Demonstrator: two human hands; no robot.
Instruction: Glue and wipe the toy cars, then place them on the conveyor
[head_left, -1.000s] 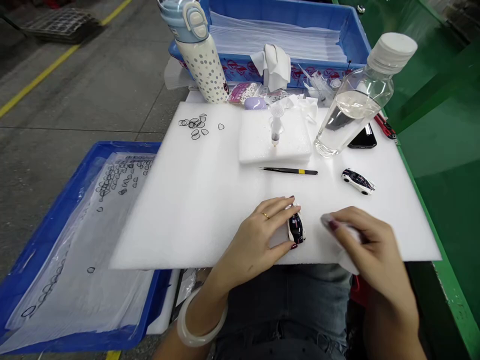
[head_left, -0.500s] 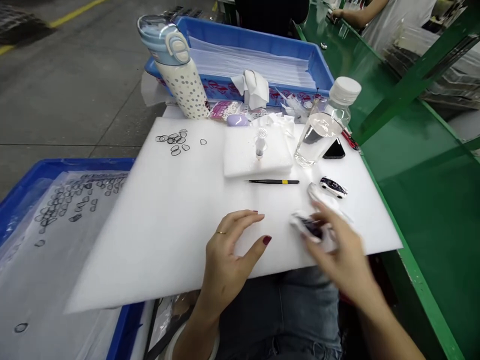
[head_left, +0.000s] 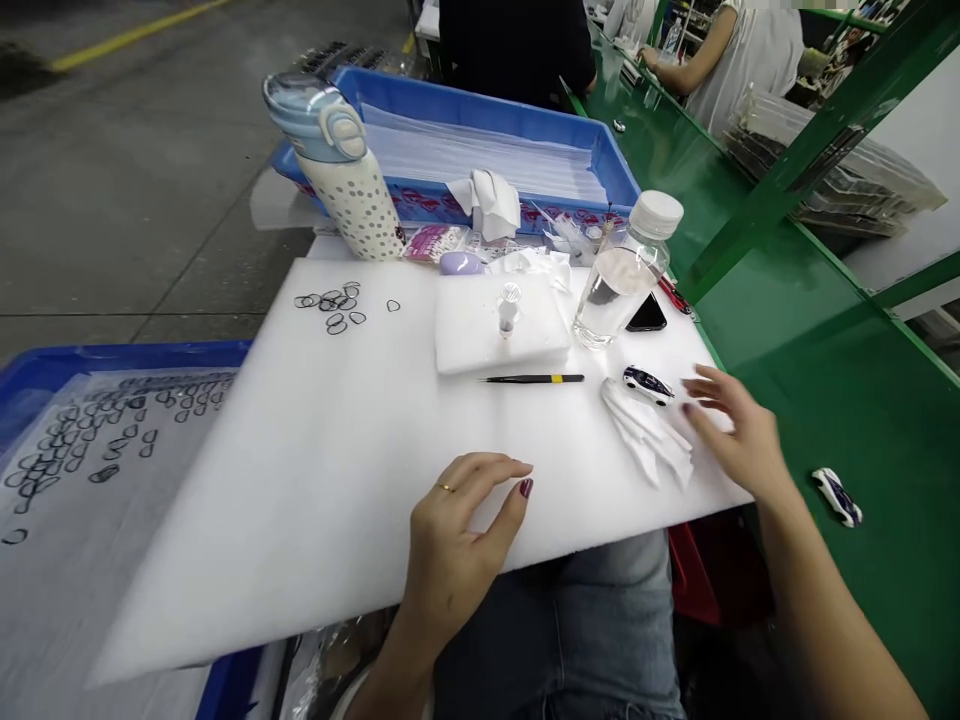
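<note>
My left hand [head_left: 459, 545] hovers over the near edge of the white foam sheet [head_left: 360, 500], thumb and fingers apart, holding nothing. To the right, my right hand [head_left: 739, 430] is also open and empty, fingers spread just beside a white and dark toy car [head_left: 648, 385]. A crumpled white cloth or tissue [head_left: 646, 440] lies in front of that car. Another white and dark toy car [head_left: 838, 497] rests on the green surface [head_left: 825, 400], right of my right forearm. A slim black pointed tool with a yellow band [head_left: 534, 379] lies on the foam sheet.
A foam block [head_left: 465, 335] carries a small clear vial [head_left: 508, 312]. Behind stand a clear bottle [head_left: 619, 285], a dotted flask [head_left: 352, 200] and a blue tray [head_left: 517, 110]. Thin dark rings [head_left: 334, 305] lie at left; more fill a blue-rimmed tray [head_left: 127, 355]. Co-workers sit beyond.
My right hand has let go of the blurred dark and white thing it held and moved right, away from the cloth. A toy car now shows on the green surface. My left hand barely moved.
</note>
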